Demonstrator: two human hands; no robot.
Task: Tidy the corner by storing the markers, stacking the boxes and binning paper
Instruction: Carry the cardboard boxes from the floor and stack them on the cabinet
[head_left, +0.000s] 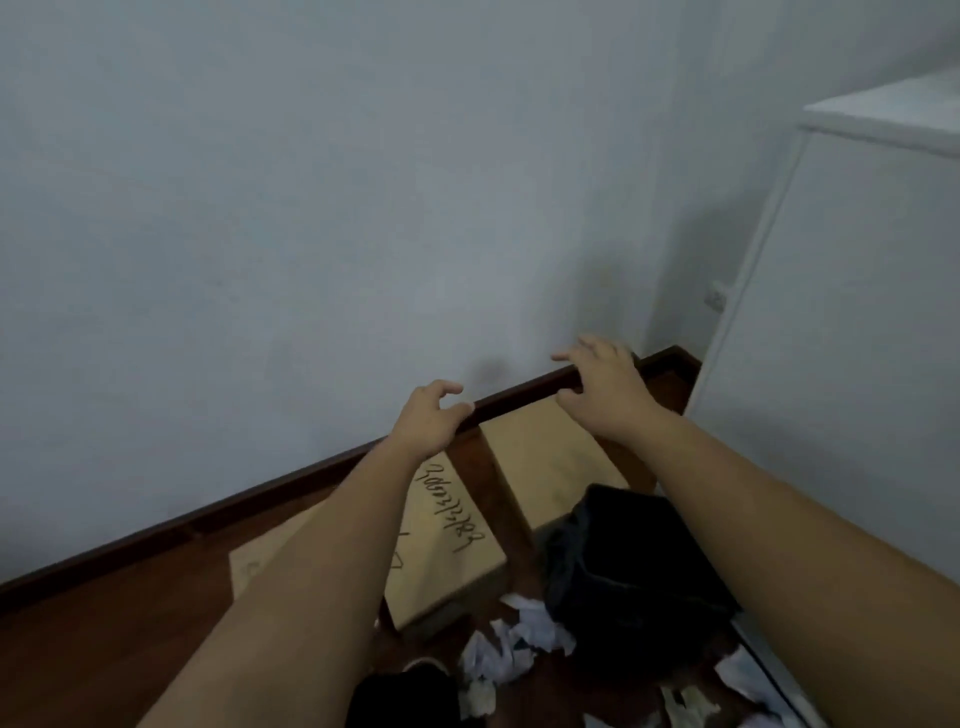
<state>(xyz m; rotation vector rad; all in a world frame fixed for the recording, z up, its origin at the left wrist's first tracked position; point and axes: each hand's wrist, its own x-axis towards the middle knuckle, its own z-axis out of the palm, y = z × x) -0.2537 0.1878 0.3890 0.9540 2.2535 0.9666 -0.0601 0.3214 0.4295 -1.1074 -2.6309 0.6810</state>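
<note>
Two cardboard boxes lie on the dark wooden floor by the wall. The left box (441, 540) bears handwriting and is partly hidden under my left forearm. The plain box (545, 457) lies further into the corner. My left hand (428, 415) hovers above the far end of the written box, fingers loosely curled, holding nothing. My right hand (605, 384) hangs over the plain box's far edge with fingers spread and empty. Crumpled white paper (511, 649) litters the floor at the bottom. No markers are visible.
A black bin or bag (623, 561) stands right of the boxes, beside the paper. A white cabinet (857, 322) fills the right side. A dark skirting board (260, 493) runs along the grey wall. More paper scraps (737, 680) lie at the lower right.
</note>
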